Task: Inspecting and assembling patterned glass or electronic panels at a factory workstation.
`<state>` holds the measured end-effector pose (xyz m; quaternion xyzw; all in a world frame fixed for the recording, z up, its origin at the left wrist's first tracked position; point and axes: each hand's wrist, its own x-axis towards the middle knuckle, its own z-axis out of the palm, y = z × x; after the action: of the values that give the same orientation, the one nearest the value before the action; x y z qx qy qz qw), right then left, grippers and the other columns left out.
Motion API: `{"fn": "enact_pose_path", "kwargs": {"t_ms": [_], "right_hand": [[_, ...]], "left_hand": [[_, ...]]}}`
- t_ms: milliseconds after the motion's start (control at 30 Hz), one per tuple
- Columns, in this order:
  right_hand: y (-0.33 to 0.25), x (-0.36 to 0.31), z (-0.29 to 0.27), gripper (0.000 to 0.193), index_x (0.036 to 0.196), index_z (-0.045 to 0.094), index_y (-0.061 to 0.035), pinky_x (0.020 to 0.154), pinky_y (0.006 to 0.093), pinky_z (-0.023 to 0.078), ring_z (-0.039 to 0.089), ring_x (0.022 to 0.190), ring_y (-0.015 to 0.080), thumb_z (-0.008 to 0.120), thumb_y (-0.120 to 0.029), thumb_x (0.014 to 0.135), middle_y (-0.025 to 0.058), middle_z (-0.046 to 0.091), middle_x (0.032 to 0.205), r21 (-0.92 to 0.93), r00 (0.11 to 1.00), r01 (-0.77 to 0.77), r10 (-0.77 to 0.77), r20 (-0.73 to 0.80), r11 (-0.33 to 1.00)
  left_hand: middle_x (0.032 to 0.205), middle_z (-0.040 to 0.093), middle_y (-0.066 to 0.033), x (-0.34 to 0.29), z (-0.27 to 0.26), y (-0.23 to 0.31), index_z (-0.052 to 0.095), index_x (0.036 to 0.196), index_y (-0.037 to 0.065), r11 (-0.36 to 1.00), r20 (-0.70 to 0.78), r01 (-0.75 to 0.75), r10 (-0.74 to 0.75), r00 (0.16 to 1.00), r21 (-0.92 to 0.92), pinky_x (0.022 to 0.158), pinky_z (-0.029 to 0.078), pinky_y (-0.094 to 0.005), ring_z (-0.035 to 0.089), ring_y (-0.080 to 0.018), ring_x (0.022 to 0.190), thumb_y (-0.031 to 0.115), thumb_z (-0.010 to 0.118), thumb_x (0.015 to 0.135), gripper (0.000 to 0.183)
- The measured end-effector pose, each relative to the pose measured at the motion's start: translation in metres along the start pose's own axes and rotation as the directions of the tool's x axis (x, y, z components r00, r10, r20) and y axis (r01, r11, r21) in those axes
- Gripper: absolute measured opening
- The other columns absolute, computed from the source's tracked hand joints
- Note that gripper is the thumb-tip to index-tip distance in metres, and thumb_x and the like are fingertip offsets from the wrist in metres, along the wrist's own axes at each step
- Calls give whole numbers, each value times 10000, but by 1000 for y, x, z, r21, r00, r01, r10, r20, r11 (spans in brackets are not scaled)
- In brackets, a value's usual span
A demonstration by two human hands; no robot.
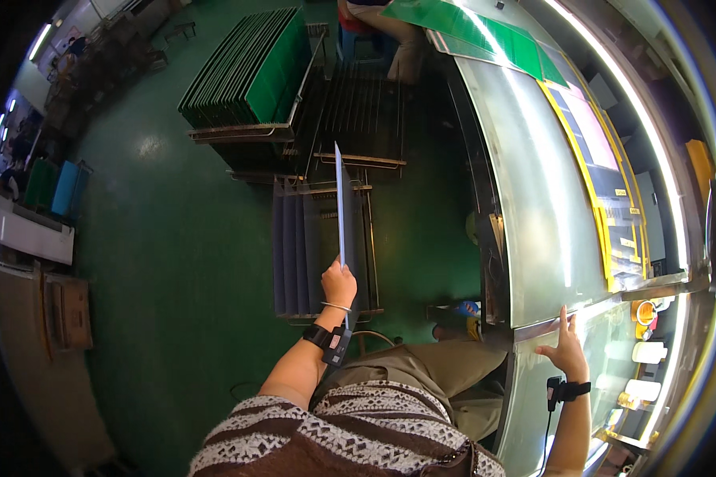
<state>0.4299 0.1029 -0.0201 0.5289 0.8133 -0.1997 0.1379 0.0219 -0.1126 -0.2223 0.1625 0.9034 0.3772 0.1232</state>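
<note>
My left hand (340, 285) is closed round the near end of a thin flat panel (341, 199), which stands on edge and is seen almost edge-on. The panel is over a metal rack (376, 274), where several dark blue-grey panels (290, 246) stand upright in a row. Whether the held panel is touching the rack I cannot tell. My right hand (565, 352) is over the bench at my right, empty, with thumb and fingers apart. Its fingertips reach the near edge of a wide grey-green sheet (533, 199) lying on the bench.
Beyond the rack stands another rack full of green panels (274, 75), beside a dark slotted rack (362, 107). A seated person (398, 40) is at the far end. Yellow-edged boards (593, 159) lie along the bench's right side, with white containers (648, 352) nearer me.
</note>
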Motion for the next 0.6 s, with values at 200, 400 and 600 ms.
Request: {"fn": "enact_pose_path", "kwargs": {"t_ms": [200, 400, 600], "right_hand": [[-1, -2, 0, 1143, 1418, 91, -79, 1025, 449, 294, 249, 1266, 470, 829, -195, 553, 389, 200, 1343, -21, 999, -10, 9, -33, 1000], [-1, -2, 0, 1139, 1418, 99, -78, 1029, 449, 283, 247, 1268, 468, 828, -200, 552, 382, 206, 1345, -34, 999, 15, -17, -43, 999], [5, -1, 3, 1175, 1420, 78, -89, 1006, 415, 325, 283, 1242, 485, 839, -238, 537, 412, 162, 1341, -81, 999, 18, -23, -49, 997]], "left_hand": [[851, 614, -246, 11, 9, 13, 604, 1045, 24, 1000, 6, 10, -10, 1000, 14, 745, 471, -464, 586, -411, 834, 69, 539, 779, 278], [852, 615, -248, 20, 11, 9, 602, 1047, 21, 998, 21, 42, -42, 999, 37, 752, 471, -469, 588, -410, 841, 61, 544, 768, 288], [854, 613, -256, 26, 12, 11, 607, 1041, 21, 999, 20, 33, -34, 999, 37, 761, 475, -459, 592, -408, 841, 43, 534, 753, 298]]}}
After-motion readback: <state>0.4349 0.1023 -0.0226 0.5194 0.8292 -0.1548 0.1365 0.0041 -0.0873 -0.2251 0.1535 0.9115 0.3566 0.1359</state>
